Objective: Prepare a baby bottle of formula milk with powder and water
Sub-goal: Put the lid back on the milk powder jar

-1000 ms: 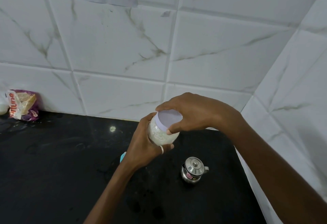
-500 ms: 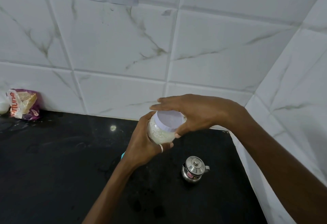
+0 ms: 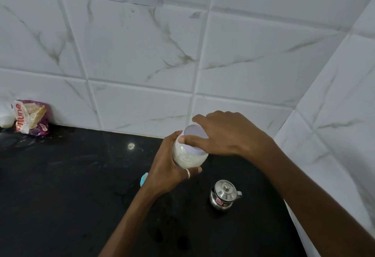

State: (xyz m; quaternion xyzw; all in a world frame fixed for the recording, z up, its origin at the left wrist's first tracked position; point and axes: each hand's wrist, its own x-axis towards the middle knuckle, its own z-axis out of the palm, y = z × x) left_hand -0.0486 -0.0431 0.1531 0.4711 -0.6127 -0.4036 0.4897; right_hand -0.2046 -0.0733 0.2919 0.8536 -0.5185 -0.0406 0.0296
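Observation:
A clear jar of white powder (image 3: 189,158) with a pale lilac lid (image 3: 193,138) is held tilted above the black counter (image 3: 60,185). My left hand (image 3: 168,169) grips the jar's body from the left and below; a ring shows on one finger. My right hand (image 3: 225,135) lies over the lid, its thumb across the lid's front and its fingers round the far rim. A light blue object (image 3: 144,178) peeks out behind my left wrist, mostly hidden.
A small lidded steel pot (image 3: 223,196) stands on the counter below my right forearm. A purple food packet (image 3: 31,117) and a white item (image 3: 6,120) lean at the far left wall. Tiled walls meet in a corner at the right.
My right hand has turned on the lid, its fingers shifting round the rim. The jar has stayed in about the same place in my left hand.

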